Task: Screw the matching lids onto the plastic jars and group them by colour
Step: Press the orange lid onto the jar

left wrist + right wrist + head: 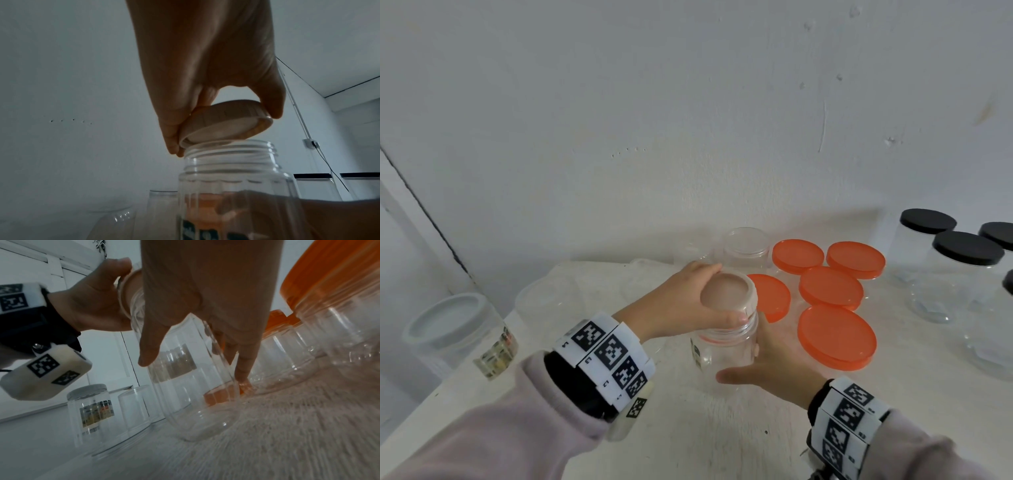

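Observation:
A clear plastic jar [722,359] stands on the white table [688,438] in the middle of the head view. My right hand [767,363] holds its side, with the thumb along the front and the fingers behind. My left hand [698,301] pinches a translucent lid [727,291] by its rim from above. In the left wrist view the lid [224,125] sits tilted on the jar's threaded mouth [232,151], its left edge touching and its right edge raised. The right wrist view shows the jar [185,369] with my right hand [205,288] around it.
Several jars with orange lids [837,337] stand close on the right. Black-lidded jars [967,253] are at the far right. Open clear jars [746,246] stand by the wall. A labelled jar with a pale lid [448,322] is near the table's left edge.

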Demonstrator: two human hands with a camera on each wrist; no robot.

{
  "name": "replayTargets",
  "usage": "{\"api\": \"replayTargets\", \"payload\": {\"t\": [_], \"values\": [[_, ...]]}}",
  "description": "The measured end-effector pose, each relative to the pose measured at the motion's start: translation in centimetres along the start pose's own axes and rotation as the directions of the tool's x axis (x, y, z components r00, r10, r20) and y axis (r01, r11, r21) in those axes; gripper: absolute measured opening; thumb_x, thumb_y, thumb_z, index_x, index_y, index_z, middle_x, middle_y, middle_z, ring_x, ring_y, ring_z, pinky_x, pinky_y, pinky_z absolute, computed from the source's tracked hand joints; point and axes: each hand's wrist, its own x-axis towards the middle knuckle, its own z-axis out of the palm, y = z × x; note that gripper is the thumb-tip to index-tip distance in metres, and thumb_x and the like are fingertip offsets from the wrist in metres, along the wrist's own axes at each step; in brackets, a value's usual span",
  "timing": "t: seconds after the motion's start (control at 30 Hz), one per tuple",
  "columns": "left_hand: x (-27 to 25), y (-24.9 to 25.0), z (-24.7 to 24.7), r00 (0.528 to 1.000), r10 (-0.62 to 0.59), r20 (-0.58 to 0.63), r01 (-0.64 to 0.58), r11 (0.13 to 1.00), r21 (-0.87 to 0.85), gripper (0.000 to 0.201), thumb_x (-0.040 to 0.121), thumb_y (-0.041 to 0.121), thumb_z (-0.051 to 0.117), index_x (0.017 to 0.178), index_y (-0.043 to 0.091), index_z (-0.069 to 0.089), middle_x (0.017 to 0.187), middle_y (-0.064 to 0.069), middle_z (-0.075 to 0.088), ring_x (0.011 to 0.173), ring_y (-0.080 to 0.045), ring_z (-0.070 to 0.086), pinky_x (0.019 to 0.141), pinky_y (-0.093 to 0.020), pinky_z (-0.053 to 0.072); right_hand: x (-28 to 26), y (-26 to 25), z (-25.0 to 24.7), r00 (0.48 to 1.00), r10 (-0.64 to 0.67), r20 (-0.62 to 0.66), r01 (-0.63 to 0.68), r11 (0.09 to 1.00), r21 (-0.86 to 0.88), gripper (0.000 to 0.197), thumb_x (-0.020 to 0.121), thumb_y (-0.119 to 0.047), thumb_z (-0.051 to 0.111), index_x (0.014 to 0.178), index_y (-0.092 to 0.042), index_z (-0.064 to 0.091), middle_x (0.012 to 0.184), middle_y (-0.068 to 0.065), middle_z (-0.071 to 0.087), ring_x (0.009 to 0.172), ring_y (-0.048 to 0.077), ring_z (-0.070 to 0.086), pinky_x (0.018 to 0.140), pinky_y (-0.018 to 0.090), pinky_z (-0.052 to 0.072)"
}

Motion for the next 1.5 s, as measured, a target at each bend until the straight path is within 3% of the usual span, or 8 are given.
{"api": "replayTargets", "payload": {"t": [0.47,0.6,0.7,0.8,1.0,1.17,1.37,1.5], "values": [[-0.1,-0.3,2.1,0.999,-0.017,-0.032,0.016,1.000,-0.016,0.107,0.072,0.063,0.070,0.153,0.026,0.010,0.154,0.016,0.014,0.141,-0.005,0.019,0.113,-0.029,0.025,-0.5,-0.5,-0.6,0.999,0.032,0.025,-0.029,0.990,-0.139,0.104,0.062,-0.040,0.088,0.135,-0.049,0.014,0.123,-0.039,0.034,0.111,-0.023,0.036,0.080,0.000,0.035],[-0.5,-1.4,2.5,0.999,-0.035,-0.039,0.025,0.971,-0.239,0.130,0.053,0.066,0.080,0.151,0.036,-0.001,0.152,0.015,0.022,0.139,-0.005,0.025,0.115,-0.036,0.029,-1.7,-2.4,-2.5,0.997,0.059,0.052,-0.048,0.982,-0.184,0.107,0.060,-0.040,0.088,0.141,-0.038,0.018,0.130,-0.030,0.036,0.128,0.002,0.037,0.097,0.019,0.036],[-1.1,-2.6,3.0,0.998,-0.062,-0.013,0.053,0.933,-0.356,0.136,0.048,0.060,0.085,0.150,0.039,-0.003,0.143,0.020,0.033,0.126,0.002,0.039,0.104,-0.021,0.035,-2.2,-5.0,-4.2,1.000,0.007,0.024,-0.002,0.979,-0.202,0.111,0.062,-0.038,0.087,0.148,-0.032,0.016,0.142,-0.018,0.033,0.129,0.004,0.037,0.101,0.022,0.038],[-1.4,-3.2,4.0,0.997,-0.072,-0.032,0.051,0.900,-0.434,0.127,0.057,0.043,0.089,0.149,0.040,0.000,0.144,0.015,0.033,0.130,-0.006,0.040,0.107,-0.027,0.036,-1.9,-8.2,-5.2,0.998,-0.064,0.004,0.063,0.967,-0.245,0.101,0.069,-0.042,0.083,0.147,-0.033,0.021,0.146,-0.016,0.030,0.132,0.004,0.034,0.106,0.029,0.038],[-1.5,-3.4,5.5,0.989,-0.100,-0.111,0.022,0.834,-0.552,0.120,0.065,0.024,0.088,0.149,0.033,0.003,0.142,0.006,0.037,0.126,-0.010,0.045,0.103,-0.025,0.040,0.7,-12.7,-4.3,0.963,0.032,0.266,0.163,0.719,-0.675,0.092,0.079,-0.043,0.072,0.151,-0.030,0.016,0.152,-0.011,0.020,0.139,0.012,0.020,0.110,0.035,0.029],[-1.8,-3.7,6.4,0.990,-0.073,-0.117,-0.010,0.808,-0.590,0.097,0.070,0.020,0.085,0.145,0.030,0.024,0.139,0.009,0.047,0.125,-0.008,0.047,0.105,-0.032,0.042,2.6,-15.0,-3.2,0.915,0.219,0.340,0.195,0.499,-0.845,0.091,0.081,-0.038,0.072,0.152,-0.032,0.014,0.149,-0.002,0.025,0.137,0.023,0.027,0.110,0.045,0.033],[-1.7,-4.0,6.7,0.989,-0.038,-0.143,-0.057,0.795,-0.604,0.092,0.071,0.019,0.084,0.144,0.028,0.028,0.135,0.009,0.051,0.124,-0.008,0.050,0.107,-0.036,0.042,3.7,-15.9,-2.6,0.878,0.329,0.348,0.220,0.369,-0.903,0.087,0.080,-0.034,0.073,0.147,-0.043,0.019,0.138,-0.003,0.031,0.127,0.025,0.039,0.102,0.046,0.041],[-1.5,-4.4,6.8,0.991,-0.022,-0.131,-0.062,0.798,-0.599,0.094,0.070,0.023,0.085,0.144,0.028,0.027,0.134,0.011,0.052,0.123,-0.006,0.050,0.106,-0.034,0.043,4.1,-16.0,-2.8,0.863,0.335,0.377,0.239,0.386,-0.891,0.083,0.076,-0.030,0.075,0.142,-0.047,0.026,0.127,-0.007,0.032,0.120,0.021,0.042,0.097,0.043,0.045]]}}
